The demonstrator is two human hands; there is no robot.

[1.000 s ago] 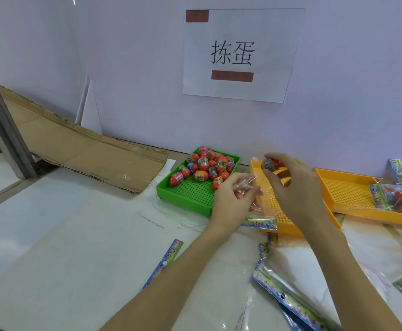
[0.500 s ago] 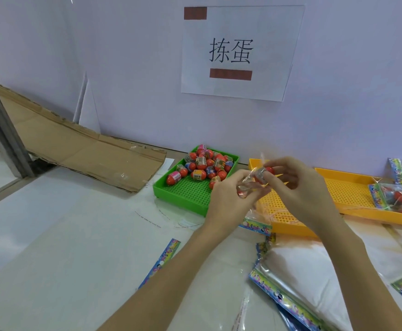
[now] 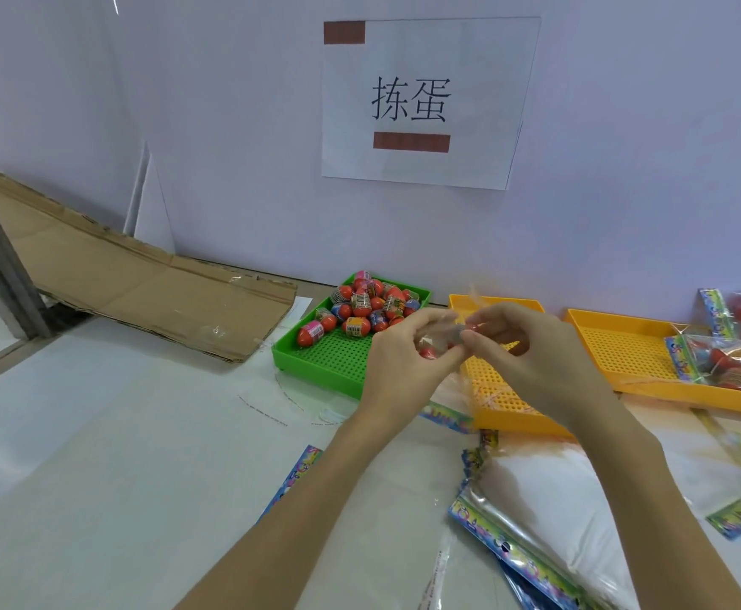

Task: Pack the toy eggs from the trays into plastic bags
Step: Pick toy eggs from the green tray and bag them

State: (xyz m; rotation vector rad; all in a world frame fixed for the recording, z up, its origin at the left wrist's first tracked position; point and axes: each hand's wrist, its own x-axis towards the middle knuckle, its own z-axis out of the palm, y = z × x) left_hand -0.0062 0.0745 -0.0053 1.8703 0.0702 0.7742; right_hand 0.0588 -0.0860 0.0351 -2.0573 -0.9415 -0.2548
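Eggs [image 3: 366, 303] in left tray [image 3: 315, 358]; bagged eggs [image 3: 738, 358] in rt tray [image 3: 615, 341].

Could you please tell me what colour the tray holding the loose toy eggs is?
Green: the tray with the pile of toy eggs, in the head view.

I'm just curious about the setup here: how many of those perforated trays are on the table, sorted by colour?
Green tray, with loose toy eggs piled in it: 1
Orange trays, one behind the hands and one to the right holding filled bags: 2
Total: 3 trays
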